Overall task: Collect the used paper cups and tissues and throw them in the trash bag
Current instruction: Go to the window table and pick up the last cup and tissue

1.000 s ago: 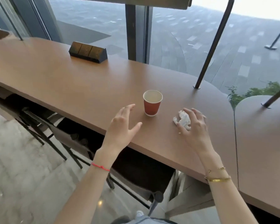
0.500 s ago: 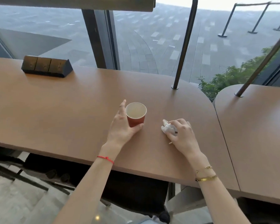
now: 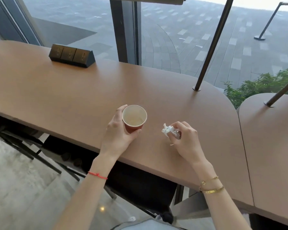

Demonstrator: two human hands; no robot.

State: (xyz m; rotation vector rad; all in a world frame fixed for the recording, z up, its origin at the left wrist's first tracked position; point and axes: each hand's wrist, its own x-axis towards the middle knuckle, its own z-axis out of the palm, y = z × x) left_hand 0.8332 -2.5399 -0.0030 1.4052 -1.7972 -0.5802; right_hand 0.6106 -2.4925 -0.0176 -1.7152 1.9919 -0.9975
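A red paper cup (image 3: 134,119) with a pale, stained inside is upright above the brown table (image 3: 73,97). My left hand (image 3: 119,131) grips it from the left, fingers behind and thumb in front. A crumpled white tissue (image 3: 168,130) is pinched in the fingertips of my right hand (image 3: 184,141), lifted a little off the table to the right of the cup. No trash bag is in view.
A dark socket block (image 3: 71,55) sits at the back left of the table. Slanted metal posts (image 3: 211,44) rise from the table's far right, by the window. A second table (image 3: 271,138) adjoins on the right. Dark chairs (image 3: 140,185) stand under the near edge.
My left hand closed round the cup and raised it. My right hand gathered the tissue and lifted it off the table. The view shifted right and down.
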